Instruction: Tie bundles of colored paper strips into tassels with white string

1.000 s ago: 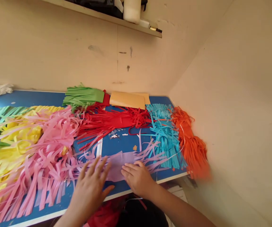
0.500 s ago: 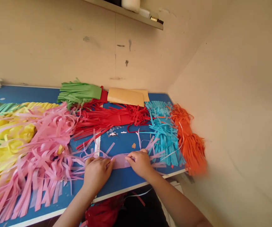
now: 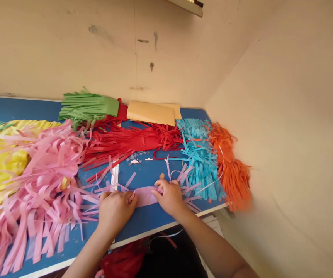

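fringe [image 3: 184, 175] cut at 2 ends of lilac paper strip [image 3: 145, 197]; centre seems partly gathered; left hand [image 3: 116, 210] and right hand [image 3: 170, 197] pinch it between fingers.

Soft warm light, orange fringe tips [image 3: 240, 201] blurred

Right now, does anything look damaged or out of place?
The orange fringe hangs past the right edge of the table, unlike the light-blue fringe. Pale patches below the red fringe could be chips or scraps; I cannot tell.
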Action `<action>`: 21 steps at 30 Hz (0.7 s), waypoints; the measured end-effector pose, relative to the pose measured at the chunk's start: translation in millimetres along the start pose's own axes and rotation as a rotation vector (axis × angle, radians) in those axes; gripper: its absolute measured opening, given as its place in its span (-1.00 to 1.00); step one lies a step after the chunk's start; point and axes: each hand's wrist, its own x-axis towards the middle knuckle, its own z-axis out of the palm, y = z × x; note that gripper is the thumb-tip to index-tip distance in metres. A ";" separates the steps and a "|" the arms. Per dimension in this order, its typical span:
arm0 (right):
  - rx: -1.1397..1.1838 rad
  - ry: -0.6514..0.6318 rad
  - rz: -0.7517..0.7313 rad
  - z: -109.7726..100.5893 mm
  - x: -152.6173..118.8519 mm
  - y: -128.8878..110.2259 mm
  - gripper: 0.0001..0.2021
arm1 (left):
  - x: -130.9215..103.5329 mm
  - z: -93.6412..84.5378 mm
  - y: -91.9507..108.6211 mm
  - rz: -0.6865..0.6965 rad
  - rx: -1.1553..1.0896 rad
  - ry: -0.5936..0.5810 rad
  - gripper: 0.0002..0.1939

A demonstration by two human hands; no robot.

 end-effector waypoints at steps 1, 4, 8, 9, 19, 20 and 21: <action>-0.001 -0.008 0.004 -0.3 0.3 -0.1 -0.84 | 0.1 0.1 0.3 0.001 0.002 -0.006 -0.52; -0.005 -0.036 0.007 -2.2 1.8 1.3 -0.82 | -1.2 1.1 0.5 -0.003 0.008 -0.023 -0.52; -0.130 0.146 -0.043 -7.0 -2.4 3.9 -0.75 | -2.7 5.8 -3.4 0.041 0.028 0.277 -0.69; -0.175 0.227 -0.073 -7.8 -5.7 3.5 -0.78 | -2.3 7.3 -5.1 0.129 0.025 0.371 -0.75; -0.114 -0.036 -0.505 -10.1 -21.8 5.8 -0.67 | -10.7 6.9 -9.0 0.616 -0.063 0.293 -0.72; -0.097 -0.056 -0.509 -11.9 -19.0 8.7 -0.67 | -10.7 7.4 -9.4 0.606 -0.053 0.292 -0.71; -0.082 -0.075 -0.514 -13.5 -16.1 11.5 -0.67 | -9.6 8.5 -10.6 0.601 -0.040 0.291 -0.72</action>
